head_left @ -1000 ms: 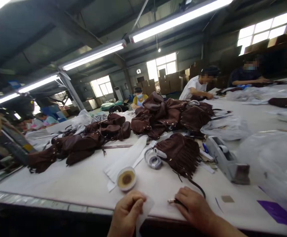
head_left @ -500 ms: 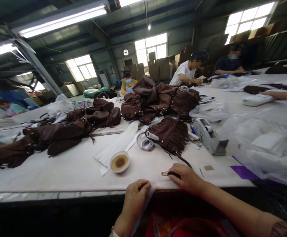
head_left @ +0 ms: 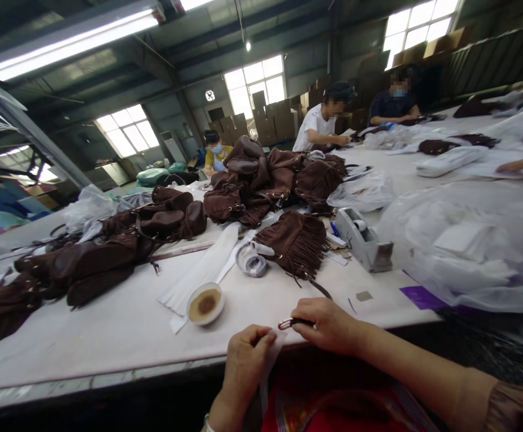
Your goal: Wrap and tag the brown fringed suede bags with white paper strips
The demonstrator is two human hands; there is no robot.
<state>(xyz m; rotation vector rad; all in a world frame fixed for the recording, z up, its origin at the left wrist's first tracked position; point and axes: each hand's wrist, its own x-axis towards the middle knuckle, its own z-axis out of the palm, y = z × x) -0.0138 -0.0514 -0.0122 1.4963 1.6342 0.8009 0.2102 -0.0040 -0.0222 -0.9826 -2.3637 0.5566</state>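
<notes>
At the table's front edge my left hand [head_left: 248, 357] pinches a strip of thin white material [head_left: 270, 360] that hangs down toward my lap. Close by on the right, my right hand [head_left: 324, 321] is closed around a dark strap, whose metal buckle [head_left: 285, 324] pokes out toward the left fingertips. The strap [head_left: 320, 288] runs back to a brown fringed bag [head_left: 295, 243] lying on the table. A small gap separates the buckle from the white strip.
A bowl of brownish paste [head_left: 206, 304] stands left of my hands, near a coiled white tape [head_left: 251, 263]. Behind are a heap of brown bags [head_left: 270, 180] and a grey tape dispenser [head_left: 364, 240]. Clear plastic bags [head_left: 463, 246] spread at right. Several co-workers sit farther back.
My right hand has brought the buckle left, closer to my left hand. The left hand still pinches the white strip. The camera view has turned slightly to the right.
</notes>
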